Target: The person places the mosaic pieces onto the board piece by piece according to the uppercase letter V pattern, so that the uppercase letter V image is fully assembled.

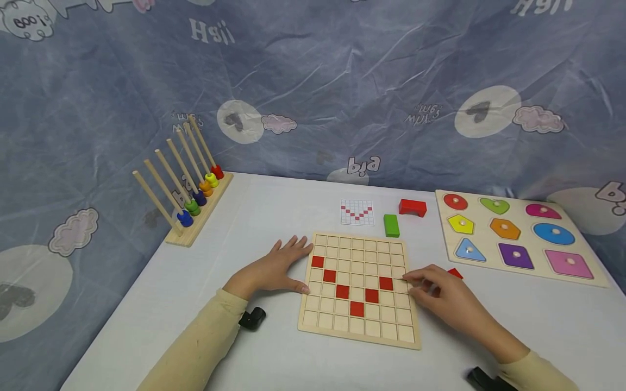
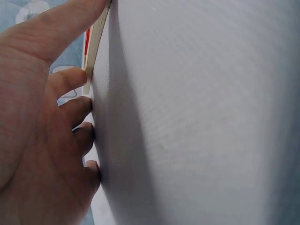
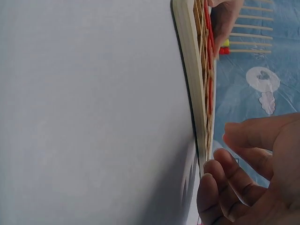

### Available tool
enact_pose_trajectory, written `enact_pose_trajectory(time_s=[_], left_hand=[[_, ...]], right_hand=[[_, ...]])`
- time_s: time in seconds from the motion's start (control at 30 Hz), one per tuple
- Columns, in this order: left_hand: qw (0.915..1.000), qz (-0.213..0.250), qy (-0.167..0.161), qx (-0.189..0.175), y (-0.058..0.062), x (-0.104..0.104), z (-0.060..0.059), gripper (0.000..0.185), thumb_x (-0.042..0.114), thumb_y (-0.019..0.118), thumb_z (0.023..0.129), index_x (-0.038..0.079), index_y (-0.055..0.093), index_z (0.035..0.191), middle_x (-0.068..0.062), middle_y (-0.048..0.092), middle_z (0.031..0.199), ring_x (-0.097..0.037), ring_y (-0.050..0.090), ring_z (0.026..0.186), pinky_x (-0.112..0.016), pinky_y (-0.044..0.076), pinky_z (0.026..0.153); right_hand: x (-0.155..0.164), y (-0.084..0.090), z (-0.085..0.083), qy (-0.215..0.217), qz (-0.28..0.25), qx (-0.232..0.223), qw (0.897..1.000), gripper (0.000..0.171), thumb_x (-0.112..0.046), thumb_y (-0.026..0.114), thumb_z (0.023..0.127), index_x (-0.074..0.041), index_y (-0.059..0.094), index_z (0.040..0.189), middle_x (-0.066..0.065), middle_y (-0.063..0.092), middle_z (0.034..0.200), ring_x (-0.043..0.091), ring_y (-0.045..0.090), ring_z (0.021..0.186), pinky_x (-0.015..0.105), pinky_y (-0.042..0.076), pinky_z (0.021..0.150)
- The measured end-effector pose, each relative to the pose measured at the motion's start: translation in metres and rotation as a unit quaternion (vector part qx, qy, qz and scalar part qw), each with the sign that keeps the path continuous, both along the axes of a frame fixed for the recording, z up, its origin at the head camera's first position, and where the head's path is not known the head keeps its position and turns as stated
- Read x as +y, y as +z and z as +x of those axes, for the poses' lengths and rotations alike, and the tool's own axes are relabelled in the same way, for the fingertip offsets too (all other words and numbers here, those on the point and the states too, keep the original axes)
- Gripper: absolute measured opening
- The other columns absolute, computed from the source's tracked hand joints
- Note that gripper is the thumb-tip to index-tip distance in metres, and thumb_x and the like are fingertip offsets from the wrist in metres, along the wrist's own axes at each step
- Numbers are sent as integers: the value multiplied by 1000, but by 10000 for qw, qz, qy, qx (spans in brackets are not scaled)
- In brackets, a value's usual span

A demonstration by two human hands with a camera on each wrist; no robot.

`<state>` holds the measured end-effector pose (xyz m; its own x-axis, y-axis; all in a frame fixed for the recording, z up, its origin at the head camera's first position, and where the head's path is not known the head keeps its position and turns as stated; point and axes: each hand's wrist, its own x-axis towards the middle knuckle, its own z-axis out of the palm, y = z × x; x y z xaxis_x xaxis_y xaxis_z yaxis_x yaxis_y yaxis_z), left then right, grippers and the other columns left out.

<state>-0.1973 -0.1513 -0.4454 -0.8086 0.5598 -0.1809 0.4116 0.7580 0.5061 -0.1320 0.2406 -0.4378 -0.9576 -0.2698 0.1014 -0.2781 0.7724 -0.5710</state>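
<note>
A wooden grid board [image 1: 359,338] lies on the table between the two hands. Several red square tiles [image 1: 357,309] sit in its cells in a V-like pattern. My left hand [image 1: 276,269] lies spread along the board's left side, with its thumb and fingertips at the edge; in the left wrist view the left hand [image 2: 42,108] rests against that edge. At the right edge hovers my right hand [image 1: 447,296], fingers bent, forefinger and thumb apart. No object shows between the right hand's fingers [image 3: 234,180] in the right wrist view. Beyond it lies a partly hidden red piece [image 1: 455,273].
Behind the board lie a pattern card [image 1: 357,212] with a red V, a green block [image 1: 391,225] and a red arch block [image 1: 413,207]. A shape puzzle board [image 1: 489,255] is at right. A peg stand with colored beads [image 1: 202,216] stands back left.
</note>
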Motion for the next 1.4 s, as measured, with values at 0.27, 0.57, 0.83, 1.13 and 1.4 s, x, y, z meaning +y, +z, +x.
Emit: enact_pose_trajectory(time_s=[0.27,0.57,0.83,1.13,1.4], left_hand=[[10000,23,2,3,-1,0,0,109,53,85,77,15,30,162,-7,16,169,-27,4,157,-51,0,126],[10000,-3,18,21,-3,-1,-1,109,54,85,76,16,30,162,-6,16,169,-26,4,157,-51,0,126],[10000,9,-7,22,-2,0,0,108,54,85,77,16,29,162,-7,16,169,-27,4,157,-51,0,126],[10000,-39,26,11,-2,1,0,109,54,85,77,17,29,162,-5,15,170,-26,4,157,-51,0,126],[10000,-39,26,67,-2,1,0,109,55,85,76,17,29,162,-6,16,169,-26,4,157,-51,1,126]], right_hand=[[19,0,-1,-164,300,34,9994,30,-11,79,88,-17,75,117,-7,64,97,10,54,83,22,51,67],[44,-2,-4,-455,472,224,9976,31,-11,80,87,-14,75,117,-2,64,96,13,54,83,22,50,66],[62,-8,-10,-669,535,302,9959,33,-7,83,84,-10,75,116,8,67,105,19,57,85,21,51,64],[72,-8,-13,-895,613,109,9940,39,-9,82,85,-1,71,121,13,63,103,24,58,85,21,49,61],[72,-9,-15,-970,699,35,9928,43,-12,82,85,2,68,123,12,65,101,23,58,84,21,49,62]])
